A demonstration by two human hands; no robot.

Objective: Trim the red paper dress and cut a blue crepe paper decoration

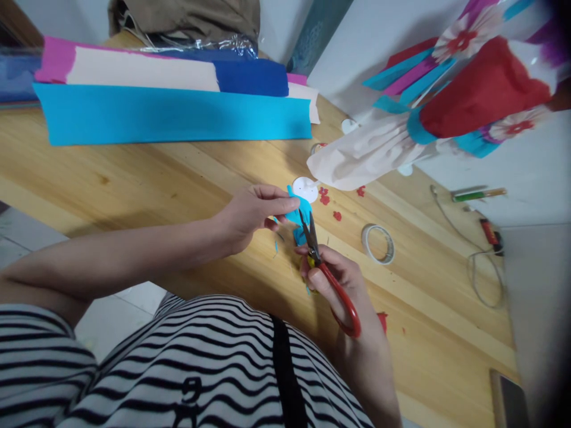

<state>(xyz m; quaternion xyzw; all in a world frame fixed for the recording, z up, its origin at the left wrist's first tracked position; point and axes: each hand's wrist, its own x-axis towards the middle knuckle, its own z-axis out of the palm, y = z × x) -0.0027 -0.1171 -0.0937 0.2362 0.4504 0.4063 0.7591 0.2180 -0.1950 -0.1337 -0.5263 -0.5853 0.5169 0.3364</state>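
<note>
My left hand (263,215) pinches a small piece of light blue paper (304,208) between thumb and fingers. My right hand (341,285) is wrapped round the red handles of the scissors (341,300). The scissor blades are parted and point up at the lower edge of the blue paper, close to my left fingertips. Another small blue piece (300,236) shows just below the blades. A white disc (305,189) lies right behind the held paper, with small red paper shapes (325,196) beside it.
Long paper strips, the front one light blue (178,114), lie at the back left. A paper bouquet in red and white (482,89) is at the upper right. On the right are a tape roll (378,244), a cable (473,279), a green pen (477,195) and a dark device (511,401).
</note>
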